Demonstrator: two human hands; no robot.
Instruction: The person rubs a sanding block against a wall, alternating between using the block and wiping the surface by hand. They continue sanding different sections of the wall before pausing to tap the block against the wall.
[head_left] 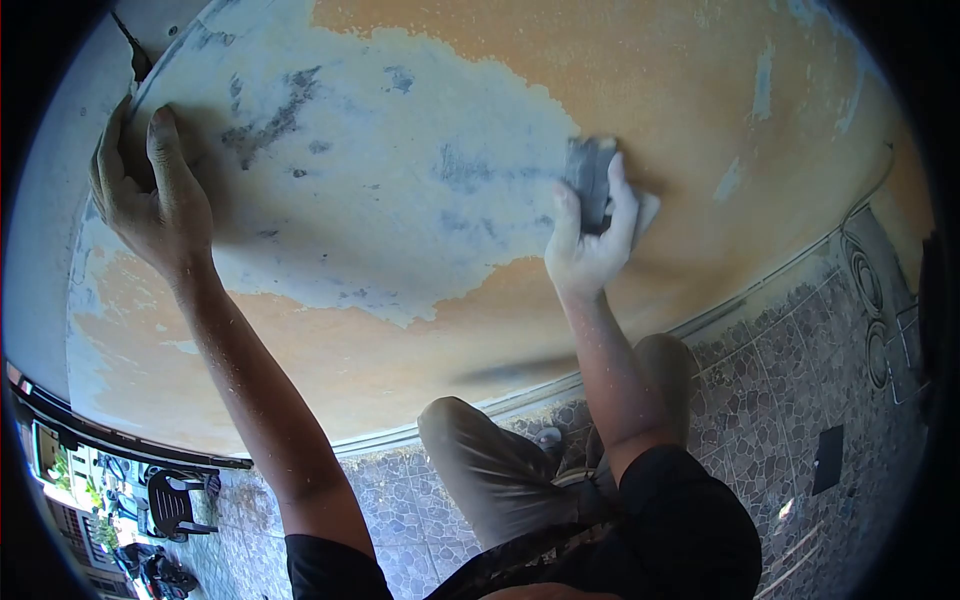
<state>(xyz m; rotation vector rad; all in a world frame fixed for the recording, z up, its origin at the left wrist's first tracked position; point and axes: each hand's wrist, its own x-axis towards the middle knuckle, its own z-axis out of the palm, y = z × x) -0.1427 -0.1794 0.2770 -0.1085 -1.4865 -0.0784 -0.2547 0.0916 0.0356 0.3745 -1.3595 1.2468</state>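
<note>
one dark sanding block (590,185), inside the right hand (595,235), left hand (155,195) apart

grey block (588,182) blurred, partly hidden by right hand (592,240), black shirt (690,525) cut off below

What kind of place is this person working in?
Probably a paved yard or porch used as a makeshift workspace. Stone-patterned tiles cover the floor, a dark chair and some greenery show in daylight, and the right hand holds a grey block at a large patchy panel.
</note>
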